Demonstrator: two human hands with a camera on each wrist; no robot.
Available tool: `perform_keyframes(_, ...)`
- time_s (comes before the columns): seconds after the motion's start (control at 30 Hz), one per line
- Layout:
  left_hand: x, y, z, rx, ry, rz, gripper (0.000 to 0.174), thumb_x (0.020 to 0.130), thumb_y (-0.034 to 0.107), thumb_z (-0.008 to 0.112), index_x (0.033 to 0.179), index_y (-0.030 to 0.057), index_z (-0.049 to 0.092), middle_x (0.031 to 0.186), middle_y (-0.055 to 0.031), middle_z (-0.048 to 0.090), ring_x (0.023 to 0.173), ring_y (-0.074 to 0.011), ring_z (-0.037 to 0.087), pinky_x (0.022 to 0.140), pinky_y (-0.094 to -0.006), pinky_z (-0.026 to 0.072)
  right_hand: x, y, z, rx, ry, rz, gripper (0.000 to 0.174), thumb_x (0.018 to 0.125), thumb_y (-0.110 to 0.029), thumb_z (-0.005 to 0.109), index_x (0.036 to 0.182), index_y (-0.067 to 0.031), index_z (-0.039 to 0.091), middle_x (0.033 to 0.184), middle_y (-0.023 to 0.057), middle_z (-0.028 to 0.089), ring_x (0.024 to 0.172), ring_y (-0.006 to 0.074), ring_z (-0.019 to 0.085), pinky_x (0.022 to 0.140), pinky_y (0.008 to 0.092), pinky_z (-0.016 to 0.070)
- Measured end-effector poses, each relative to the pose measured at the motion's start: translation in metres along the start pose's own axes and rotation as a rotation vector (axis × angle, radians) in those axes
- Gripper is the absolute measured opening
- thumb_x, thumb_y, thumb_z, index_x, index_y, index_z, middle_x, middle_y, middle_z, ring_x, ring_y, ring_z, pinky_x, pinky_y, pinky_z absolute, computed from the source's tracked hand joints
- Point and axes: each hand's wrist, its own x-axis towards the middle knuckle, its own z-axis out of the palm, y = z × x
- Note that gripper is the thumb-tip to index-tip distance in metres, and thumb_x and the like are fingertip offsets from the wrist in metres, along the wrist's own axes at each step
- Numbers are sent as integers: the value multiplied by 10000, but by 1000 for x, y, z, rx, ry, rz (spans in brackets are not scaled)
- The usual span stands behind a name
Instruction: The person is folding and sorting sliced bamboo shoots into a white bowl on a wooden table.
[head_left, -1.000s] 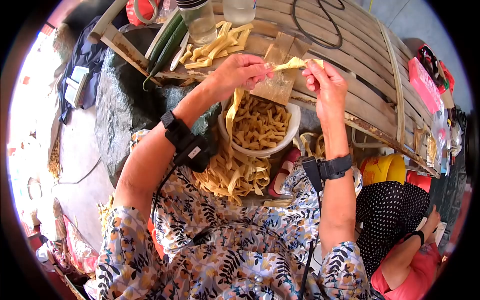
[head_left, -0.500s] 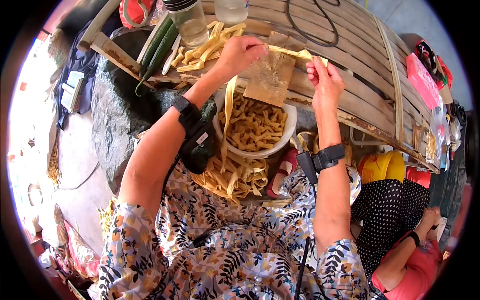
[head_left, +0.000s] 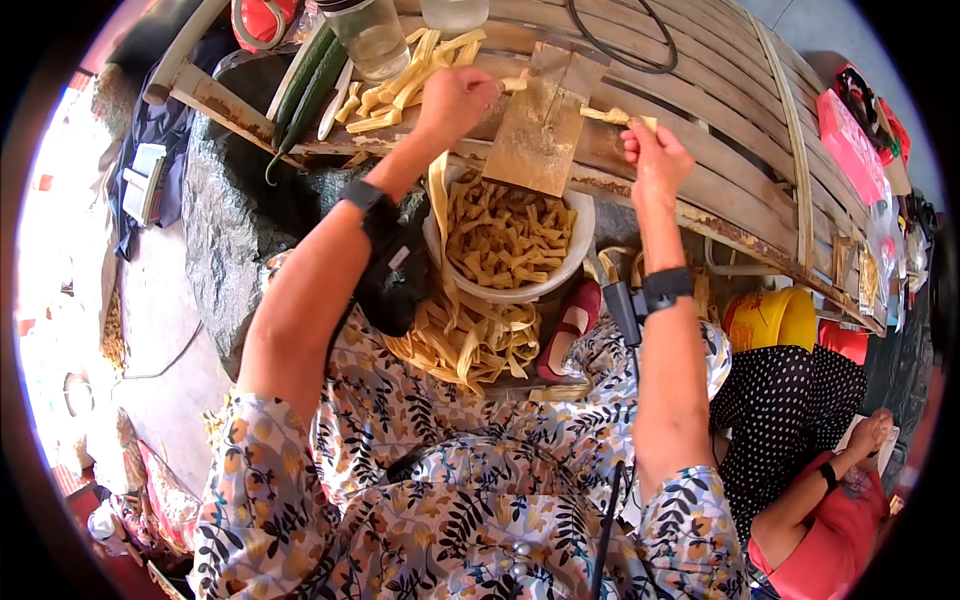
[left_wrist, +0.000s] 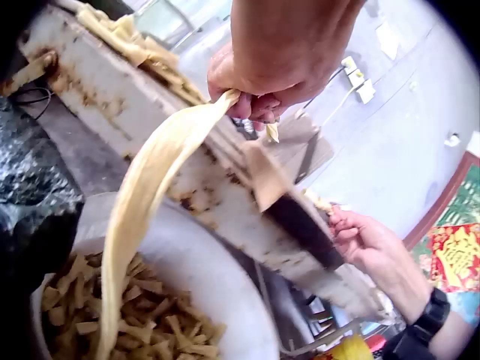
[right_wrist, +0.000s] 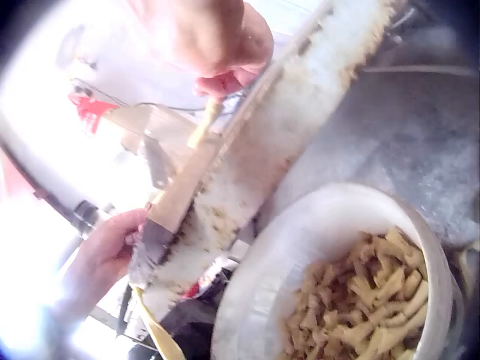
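A long, flat, pale yellow strip hangs from my left hand, whose curled fingers grip it; in the left wrist view the strip drapes down over the bucket. A short end pokes out past those fingers. My right hand pinches a short knotted yellow piece by one end, to the right of a wooden board. A thin grey blade-like plate stands up from the board in the left wrist view. Below, a white bucket holds many short knotted pieces.
Loose strips lie heaped below the bucket. On the slatted bench are more yellow strips, green cucumbers, a jar and a black cable. A yellow bucket and another seated person are at right.
The strip stretched between both hands has parted over the board. The knotted piece stays in my right hand; the long remainder is in my left hand, which has moved left.
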Motion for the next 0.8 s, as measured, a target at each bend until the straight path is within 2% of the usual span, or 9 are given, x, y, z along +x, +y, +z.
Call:
perform_keyframes(0.1,-15,24,-23,-309,-197,28,163,856,152,547,867,17,638,684,6,563,579,-33,463,532,-169,394,-17,-31,-8,-60,-140,7,131,797,-91,598,794,40,608,663,66,605,509,63,499,454,190,391)
perform_keyframes(0.17,-27,27,-32,-388,-328,-7,170,867,164,538,902,15,611,725,15,567,598,-29,470,562,-153,399,-36,-44,-13,-167,-330,71,122,802,-95,592,804,26,612,677,58,610,518,58,499,458,188,393)
perform_keyframes(0.23,-40,30,-35,-427,-415,-5,174,867,172,542,940,25,598,729,23,562,602,-25,469,561,-153,396,-55,-47,-9,-299,-612,118,185,802,-132,607,936,-4,611,715,59,633,598,65,552,495,178,414)
perform_keyframes(0.3,-53,34,-36,-517,-467,-57,142,857,162,560,932,43,557,725,24,563,615,-23,480,565,-157,402,-76,-55,-4,-607,-802,-39,273,794,-168,630,1004,1,585,725,73,639,627,75,576,514,188,435)
perform_keyframes(0.33,-57,35,-36,-502,-470,-47,116,848,142,567,907,47,537,717,19,566,595,-28,482,549,-159,402,-82,-64,-1,-779,-828,-125,322,783,-192,650,1022,7,568,710,76,635,631,80,583,527,203,451)
perform_keyframes(0.47,-75,47,-24,-315,-479,43,105,824,80,582,864,52,489,692,-5,575,527,-45,483,495,-173,399,-75,-68,10,-308,-629,86,229,799,-142,630,968,6,585,713,52,615,614,83,578,523,192,449)
perform_keyframes(0.57,-86,53,-18,-358,-503,2,113,808,42,587,857,50,485,678,-16,578,494,-54,481,469,-180,399,-73,-52,20,-187,-704,90,147,815,-89,592,926,6,598,724,41,610,611,81,576,519,184,446)
perform_keyframes(0.73,-90,41,-41,-477,-772,-106,272,915,208,447,1035,-22,529,742,-10,565,630,-43,496,580,-180,416,-66,-46,13,-220,-681,-162,107,794,41,538,876,7,599,780,36,617,681,84,586,626,204,475)
perform_keyframes(0.8,-91,35,-37,-889,-829,-327,261,913,218,453,997,-7,554,745,-6,561,623,-36,485,573,-173,406,-66,-39,13,-245,-705,-300,114,786,47,537,871,1,598,845,42,622,758,92,586,677,217,475)
